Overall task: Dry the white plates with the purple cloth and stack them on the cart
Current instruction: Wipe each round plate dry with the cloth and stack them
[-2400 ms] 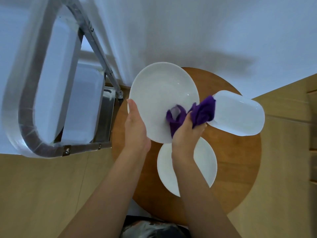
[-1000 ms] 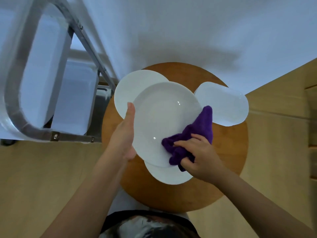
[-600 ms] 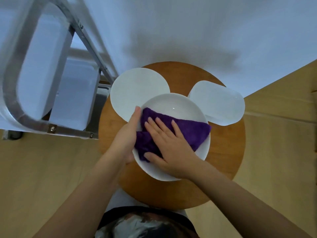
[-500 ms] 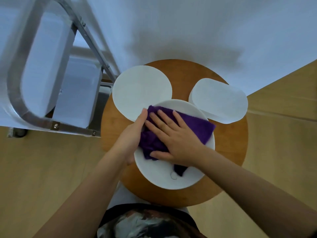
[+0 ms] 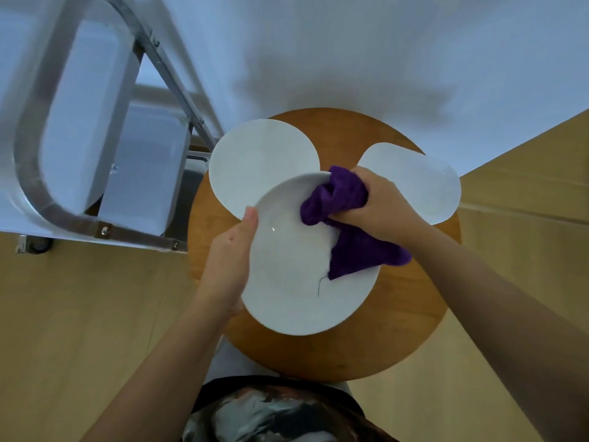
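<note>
Head view: left hand (image 5: 228, 266) grips round glossy plate (image 5: 293, 298) at 9 o'clock; right hand (image 5: 379, 208) bunches fuzzy cloth (image 5: 344, 218) at 1 o'clock.

A round wooden table (image 5: 398, 339) stands on pale wood flooring (image 5: 63, 314); a white wall (image 5: 350, 43) rises at the far side; at the near edge shows the person's dark patterned top (image 5: 271, 413); wooden panelling (image 5: 526, 173) runs along the right.

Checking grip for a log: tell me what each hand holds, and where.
Left hand grips the round plate by its left rim; right hand clutches the purple cloth, bunched.
</note>
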Motion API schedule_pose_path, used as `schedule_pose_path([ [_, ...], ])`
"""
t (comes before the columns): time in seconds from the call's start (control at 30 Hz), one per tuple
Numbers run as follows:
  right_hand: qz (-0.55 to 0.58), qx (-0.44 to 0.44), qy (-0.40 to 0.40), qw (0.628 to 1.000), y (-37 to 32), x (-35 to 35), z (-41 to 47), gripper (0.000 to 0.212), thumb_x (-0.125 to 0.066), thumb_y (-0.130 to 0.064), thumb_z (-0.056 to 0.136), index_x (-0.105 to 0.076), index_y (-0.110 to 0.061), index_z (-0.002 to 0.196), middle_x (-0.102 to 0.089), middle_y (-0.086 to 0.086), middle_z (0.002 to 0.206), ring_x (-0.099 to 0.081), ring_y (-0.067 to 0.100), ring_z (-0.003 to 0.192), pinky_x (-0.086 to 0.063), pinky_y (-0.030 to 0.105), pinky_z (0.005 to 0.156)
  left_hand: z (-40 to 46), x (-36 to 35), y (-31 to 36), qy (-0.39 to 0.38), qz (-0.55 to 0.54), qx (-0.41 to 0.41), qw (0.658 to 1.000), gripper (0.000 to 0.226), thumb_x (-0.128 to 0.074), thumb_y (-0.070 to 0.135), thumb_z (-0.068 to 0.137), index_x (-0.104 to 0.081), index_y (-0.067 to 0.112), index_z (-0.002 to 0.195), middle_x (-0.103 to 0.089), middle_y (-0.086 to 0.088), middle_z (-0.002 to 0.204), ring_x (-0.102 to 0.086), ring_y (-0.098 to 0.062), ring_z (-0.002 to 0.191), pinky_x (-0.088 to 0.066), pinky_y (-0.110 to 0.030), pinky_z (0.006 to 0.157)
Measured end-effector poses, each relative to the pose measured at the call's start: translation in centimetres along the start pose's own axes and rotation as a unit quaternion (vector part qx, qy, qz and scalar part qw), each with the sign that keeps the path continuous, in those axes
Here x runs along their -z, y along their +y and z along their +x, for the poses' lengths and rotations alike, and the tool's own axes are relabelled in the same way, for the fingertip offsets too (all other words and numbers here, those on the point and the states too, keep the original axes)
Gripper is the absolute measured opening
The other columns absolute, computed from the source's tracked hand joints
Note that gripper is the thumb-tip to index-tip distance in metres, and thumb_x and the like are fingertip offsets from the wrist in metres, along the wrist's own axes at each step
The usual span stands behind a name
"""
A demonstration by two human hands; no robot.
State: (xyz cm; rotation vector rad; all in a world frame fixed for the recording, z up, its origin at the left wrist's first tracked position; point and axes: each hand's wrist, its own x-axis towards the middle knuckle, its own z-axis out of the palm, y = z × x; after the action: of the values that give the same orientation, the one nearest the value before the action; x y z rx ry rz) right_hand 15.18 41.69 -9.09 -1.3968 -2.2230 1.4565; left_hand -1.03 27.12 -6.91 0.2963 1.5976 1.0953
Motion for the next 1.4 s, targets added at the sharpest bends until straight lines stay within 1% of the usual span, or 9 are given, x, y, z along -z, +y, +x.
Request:
schedule_pose_path([
  [0.07,0.078,-0.05,0.018,0.996,0.5,-0.5,-1.0,0.036,-0.078,-0.034,0.072,-0.053,-0.031,0.098,-0.06,-0.016,0.091,-0.058,0.003,0.084,-0.043,0.014,0.068,-0.3,0.0,0.0,0.007,-0.007,-0.018,1.0,0.067,-0.044,0.069,0.064,-0.058,0.011,0.095,-0.06,-0.027,0.09,-0.055,-0.029,0.081,-0.045,-0.037,0.072],
  [0.17,0.248,-0.147,0.086,0.954,1.1,-2.2,-2.8,0.036,-0.079,-0.024,0.072,-0.056,-0.032,0.099,-0.065,-0.011,0.096,-0.062,0.007,0.088,-0.052,0.026,0.075,0.1,0.0,-0.2,0.043,-0.045,-0.013,0.998,0.046,-0.037,0.06,0.085,-0.057,0.02,0.081,-0.067,0.005,0.072,-0.063,-0.012,0.068,-0.047,-0.021,0.058],
  [0.27,0.401,-0.23,0.181,0.868,1.4,-5.5,-4.1,0.038,-0.078,-0.012,0.073,-0.06,-0.023,0.105,-0.069,0.001,0.104,-0.066,0.019,0.094,-0.055,0.039,0.084,0.9,-0.7,-0.4,0.089,-0.119,-0.004,0.989,0.027,-0.036,0.06,0.09,-0.055,0.04,0.089,-0.067,0.011,0.09,-0.064,-0.012,0.085,-0.053,-0.03,0.065],
  [0.47,0.562,-0.334,0.28,0.703,-0.8,-11.2,-4.3,0.042,-0.075,-0.009,0.077,-0.059,-0.018,0.115,-0.068,0.003,0.103,-0.066,0.022,0.093,-0.054,0.043,0.087,0.8,-4.7,-0.8,0.17,-0.227,-0.036,0.958,0.027,-0.036,0.057,0.094,-0.056,0.039,0.089,-0.067,0.007,0.1,-0.066,-0.015,0.093,-0.057,-0.037,0.08],
  [0.73,0.337,-0.202,0.174,0.903,0.9,-2.8,-5.0,0.039,-0.075,-0.009,0.076,-0.057,-0.021,0.109,-0.065,-0.003,0.105,-0.064,0.016,0.097,-0.055,0.034,0.083,3.9,2.0,0.7,-0.048,-0.104,0.04,0.993,0.053,-0.062,0.04,0.08,-0.054,0.019,0.127,-0.066,-0.006,0.117,-0.064,-0.027,0.106,-0.057,-0.038,0.073],
  [0.83,0.219,-0.18,0.1,0.954,0.1,-0.9,-4.7,0.037,-0.076,-0.016,0.076,-0.051,-0.03,0.1,-0.06,-0.013,0.097,-0.059,0.008,0.091,-0.052,0.027,0.079,4.2,1.8,1.4,-0.041,-0.13,0.102,0.985,0.059,-0.066,0.035,0.076,-0.053,0.019,0.131,-0.064,-0.009,0.12,-0.062,-0.032,0.108,-0.056,-0.042,0.071],
  [0.97,0.231,-0.189,0.183,0.937,0.1,-1.2,-4.8,0.039,-0.077,-0.02,0.076,-0.052,-0.027,0.105,-0.06,-0.013,0.097,-0.059,0.006,0.091,-0.051,0.025,0.078,3.5,0.5,-0.2,-0.036,-0.235,0.073,0.968,0.05,-0.059,0.036,0.086,-0.051,0.022,0.133,-0.063,-0.01,0.125,-0.06,-0.035,0.112,-0.053,-0.053,0.082],
  [1.2,0.449,-0.301,0.34,0.77,-0.7,-9.9,-6.4,0.049,-0.079,-0.016,0.074,-0.053,-0.016,0.115,-0.065,-0.002,0.102,-0.065,0.015,0.091,-0.055,0.037,0.085,0.9,-4.5,-1.5,0.088,-0.306,0.037,0.947,0.019,-0.048,0.042,0.095,-0.062,0.03,0.102,-0.075,0.004,0.089,-0.07,-0.021,0.086,-0.058,-0.039,0.073],
  [1.4,0.506,-0.35,0.226,0.756,0.4,-8.6,-7.0,0.039,-0.076,-0.009,0.075,-0.06,-0.014,0.11,-0.069,0.004,0.096,-0.067,0.022,0.085,-0.057,0.038,0.073,-0.1,-2.1,-2.4,0.028,-0.172,-0.043,0.984,0.031,-0.056,0.041,0.088,-0.057,0.026,0.115,-0.072,0.003,0.106,-0.067,-0.019,0.1,-0.056,-0.036,0.078],
])
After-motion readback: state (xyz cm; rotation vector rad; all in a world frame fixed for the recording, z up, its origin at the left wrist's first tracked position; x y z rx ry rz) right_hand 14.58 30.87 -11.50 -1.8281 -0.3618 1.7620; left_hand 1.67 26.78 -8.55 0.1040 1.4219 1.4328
